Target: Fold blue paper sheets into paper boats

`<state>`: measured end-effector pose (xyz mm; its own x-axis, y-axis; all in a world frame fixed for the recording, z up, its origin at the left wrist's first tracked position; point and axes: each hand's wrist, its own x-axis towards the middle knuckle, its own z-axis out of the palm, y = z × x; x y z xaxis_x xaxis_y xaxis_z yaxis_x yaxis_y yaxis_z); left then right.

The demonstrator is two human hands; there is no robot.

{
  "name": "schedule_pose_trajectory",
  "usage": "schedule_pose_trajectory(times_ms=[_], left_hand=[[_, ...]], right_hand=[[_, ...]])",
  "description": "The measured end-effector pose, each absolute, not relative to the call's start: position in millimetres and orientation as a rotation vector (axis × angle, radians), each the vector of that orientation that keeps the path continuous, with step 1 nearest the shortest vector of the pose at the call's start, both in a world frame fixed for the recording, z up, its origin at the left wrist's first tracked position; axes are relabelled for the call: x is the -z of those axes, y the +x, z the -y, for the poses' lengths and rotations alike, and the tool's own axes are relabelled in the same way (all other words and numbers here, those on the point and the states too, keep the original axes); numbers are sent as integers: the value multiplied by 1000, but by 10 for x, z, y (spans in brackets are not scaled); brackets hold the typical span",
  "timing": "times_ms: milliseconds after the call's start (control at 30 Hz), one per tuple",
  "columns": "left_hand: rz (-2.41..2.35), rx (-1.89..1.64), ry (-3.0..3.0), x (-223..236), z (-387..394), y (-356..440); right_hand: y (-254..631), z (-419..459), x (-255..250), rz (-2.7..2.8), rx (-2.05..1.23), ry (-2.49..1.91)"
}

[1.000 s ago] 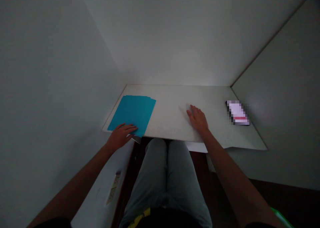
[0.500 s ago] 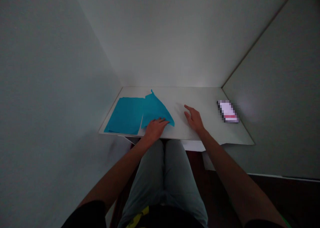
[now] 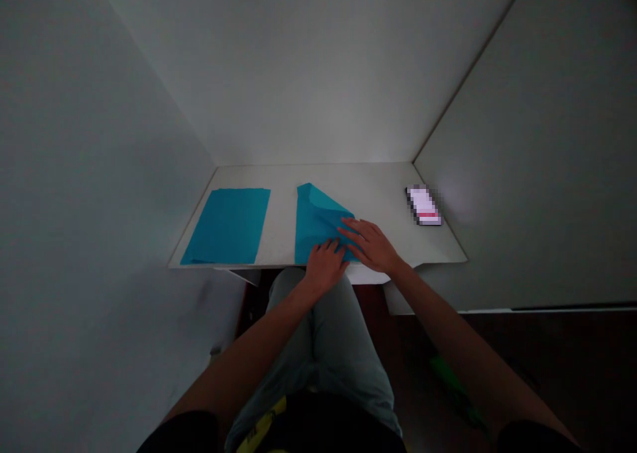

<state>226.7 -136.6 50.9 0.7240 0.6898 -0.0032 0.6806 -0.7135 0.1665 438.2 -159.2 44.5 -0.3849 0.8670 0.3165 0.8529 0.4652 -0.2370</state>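
Observation:
A thin blue sheet (image 3: 318,231) lies in front of me with its upper corner folded over and a raised crease across it; paper or cloth, I cannot tell. On its lower edge rests my left hand (image 3: 326,265), palm down, fingers stretched out. My right hand (image 3: 372,244) is spread over the sheet's right side, fingertips touching it and pointing left. The two hands are close together, and they cover the sheet's lower right corner. To the left lies a stack of similar blue sheets (image 3: 229,224), with edges slightly out of line.
The white table (image 3: 281,241) meets walls at the back, left and right. A phone (image 3: 424,205) with a lit, blurred screen lies near its right edge. My legs (image 3: 323,347) are under the front edge. Something green (image 3: 450,380) is on the dark floor at right.
The loose sheet has moved right, away from the stack, and now lies flatter. My right hand has come left and down onto it. My left hand has shifted slightly right; the view has turned.

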Motion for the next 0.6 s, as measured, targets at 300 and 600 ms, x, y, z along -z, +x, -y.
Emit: schedule_pose_trajectory(times_ms=[300,600], left_hand=[[-742,-87,2788,-287,871,1339],[-733,-107,2810,-179,455,981]], right_hand=[[4456,1462,-52,2412,-213,-1609],[4706,1622,-131,2567,-366,-1397]])
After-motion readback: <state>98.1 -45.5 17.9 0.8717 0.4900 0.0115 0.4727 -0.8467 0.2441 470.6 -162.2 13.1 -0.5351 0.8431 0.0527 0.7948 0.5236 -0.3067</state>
